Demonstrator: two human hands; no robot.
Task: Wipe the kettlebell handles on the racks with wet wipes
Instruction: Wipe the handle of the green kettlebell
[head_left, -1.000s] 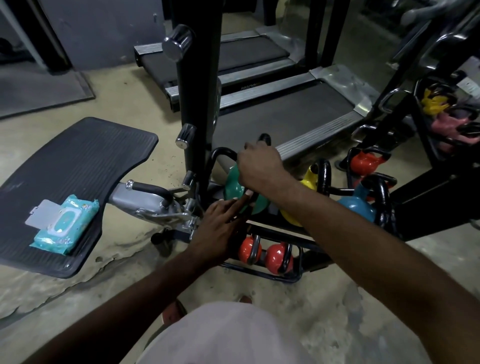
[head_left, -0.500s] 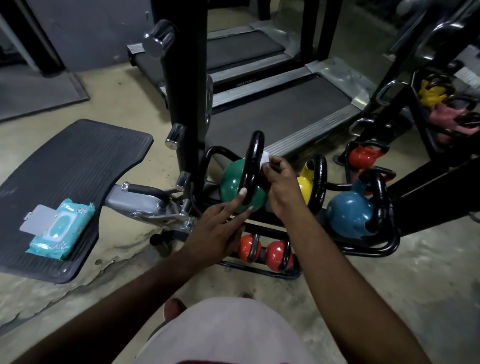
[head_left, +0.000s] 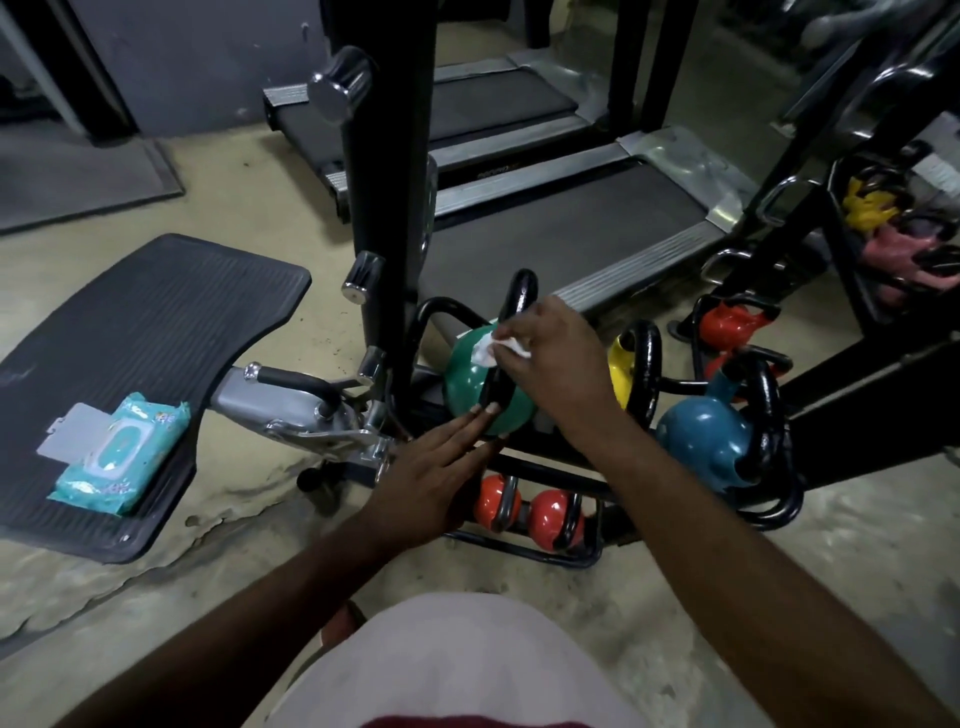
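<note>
Green kettlebell (head_left: 465, 387) handle (head_left: 522, 293) wiped on the floor rack (head_left: 519, 552)
The wet wipe (head_left: 491, 351) is pinched in the curled fingers of the right hand (head_left: 553, 358) and pressed against the black handle; the left hand (head_left: 436, 478) is held flat, fingers straight and together, tips touching the bell's lower side; the wipe packet (head_left: 122, 457) is laid on the rubber mat (head_left: 156, 312).

A black rack (head_left: 550, 558) on the concrete floor (head_left: 519, 587) holds a green kettlebell (head_left: 467, 387), yellow kettlebell (head_left: 621, 374) and blue kettlebell (head_left: 701, 441) above two red kettlebells (head_left: 550, 512). At nine o'clock, a rubber mat (head_left: 156, 312) carries a wipes pack (head_left: 122, 452).
</note>
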